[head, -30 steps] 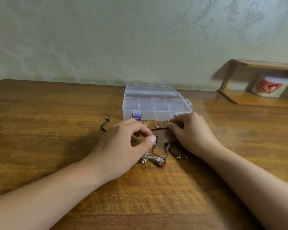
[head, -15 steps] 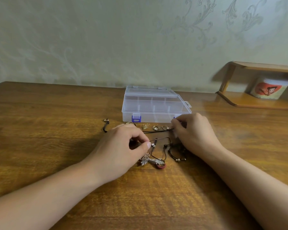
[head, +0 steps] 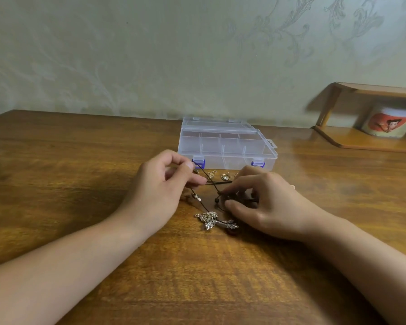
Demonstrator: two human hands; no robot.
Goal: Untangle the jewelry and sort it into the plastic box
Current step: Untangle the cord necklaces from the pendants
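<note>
1. Left hand (head: 159, 191) is up off the table (head: 80, 184), thumb and forefinger pinched on a thin black cord (head: 210, 179) that runs down and right across the tangle.
2. Right hand (head: 265, 202) sits low on the right, its fingers (head: 234, 190) curled and nipping the beaded end of the cord (head: 218, 195) just above the wood.
3. The jewelry is all on the table between the hands and the box: a silver filigree pendant (head: 212, 220) lies nearest, with a dark reddish piece (head: 231, 232) touching its right end.
4. Farther off, just before the box, sit a small gold chain bit (head: 212, 173) and a gold ring (head: 225, 177), lying apart from each other.
5. The clear plastic box (head: 225, 146) stands at the far side, lid down, both purple latches (head: 199, 163) on its near wall; the compartments I can see look bare.
6. Handling, as I judge it: the cord is light and limp, so it will follow any pull and drag the pendant along. Best taken at the beads or close to a crossing, not mid-span.
7. The pendant looks spiky enough to snag the cord; lift it by its body, and gently.
8. The ring and the chain bit are tiny and slick, so they call for a fingertip pinch.
9. Sorting looks not yet begun, and the box must be unlatched first.
</note>
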